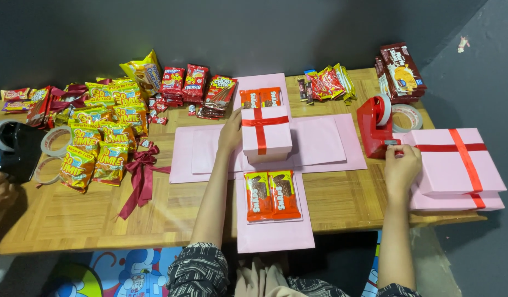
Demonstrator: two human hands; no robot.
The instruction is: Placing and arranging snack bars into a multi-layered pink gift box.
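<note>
From my seat I see the left hand (230, 133) resting flat against the left side of the small pink box (266, 133), which stands in the middle of an unfolded pink paper cross (320, 144) on the worktop (342, 201). Its fingers lie together, pressed to the box wall rather than pinching anything. The right hand (402, 168) reaches to the red tape dispenser (375, 129) near the right end of the worktop; the fingers are curled at the cutter, and they seem to nip the tape end, though I cannot tell for sure.

I judge the box light and thin-walled, likely card, so it would dent under a hard squeeze; I would steady it by its side walls, clear of the red ribbon (260, 125) crossing its lid. The dispenser looks heavier and rigid, fit to stay put while tape is drawn.

Two orange snack packets (270, 193) lie on the near flap. A flat pink lid with ribbon (457, 159) sits just right of the dispenser.
</note>
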